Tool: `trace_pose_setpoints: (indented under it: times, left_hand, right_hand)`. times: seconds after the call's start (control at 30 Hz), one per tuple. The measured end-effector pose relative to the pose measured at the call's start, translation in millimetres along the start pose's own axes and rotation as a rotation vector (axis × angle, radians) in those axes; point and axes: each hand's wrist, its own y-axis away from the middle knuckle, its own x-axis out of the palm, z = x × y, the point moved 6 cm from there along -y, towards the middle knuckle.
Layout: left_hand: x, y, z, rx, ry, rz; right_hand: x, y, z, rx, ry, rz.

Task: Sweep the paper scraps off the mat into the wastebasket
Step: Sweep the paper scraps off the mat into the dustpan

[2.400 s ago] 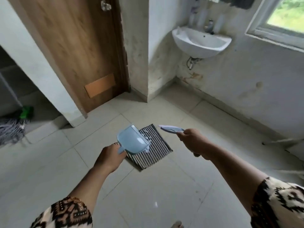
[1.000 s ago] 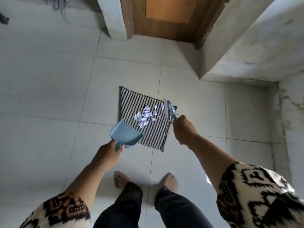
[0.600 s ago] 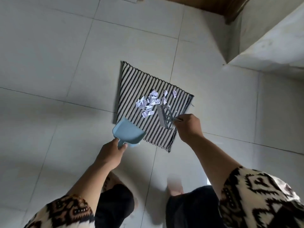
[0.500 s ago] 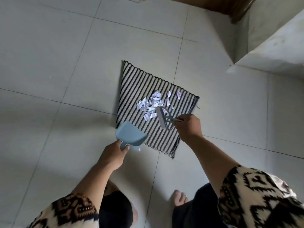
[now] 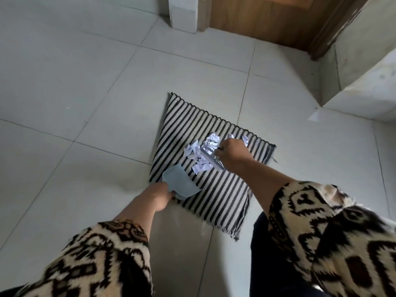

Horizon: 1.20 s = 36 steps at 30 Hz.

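Observation:
A black-and-white striped mat (image 5: pixel 182 123) lies on the tiled floor. White paper scraps (image 5: pixel 197 153) are heaped near its middle. My right hand (image 5: pixel 233 155) grips a small hand brush (image 5: pixel 211 157), whose head sits down among the scraps. My left hand (image 5: pixel 159 196) holds the handle of a light blue dustpan (image 5: pixel 179 184), which rests on the mat's near left edge, its mouth facing the scraps. No wastebasket is in view.
Pale floor tiles (image 5: pixel 75 93) spread all around the mat. A wooden door (image 5: pixel 274 20) stands at the back, with a white pillar (image 5: pixel 183 13) to its left. A plastered wall corner (image 5: pixel 360 78) juts in at the right.
I have bent lower over the mat. The brush has come down onto the scraps and the dustpan has moved onto the mat edge, closer to them.

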Motion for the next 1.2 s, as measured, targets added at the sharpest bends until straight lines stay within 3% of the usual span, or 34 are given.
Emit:
trace_pose_setpoints:
  times: [0.3, 0.83, 1.2]
  left_hand:
    - [7.8, -3.3, 11.6, -0.052, -0.004, -0.058]
    - [-2.5, -8.0, 12.1, -0.017, -0.075, -0.047]
    - [-7.4, -17.0, 13.6, 0.005, -0.105, -0.034]
  right_hand:
    - [31.6, -11.6, -3.2, 0.001, 0.119, -0.021]
    - [35.8, -8.8, 7.8, -0.045, -0.017, 0.084]
    - [19.0, -10.0, 1.3, -0.016, 0.002, -0.005]
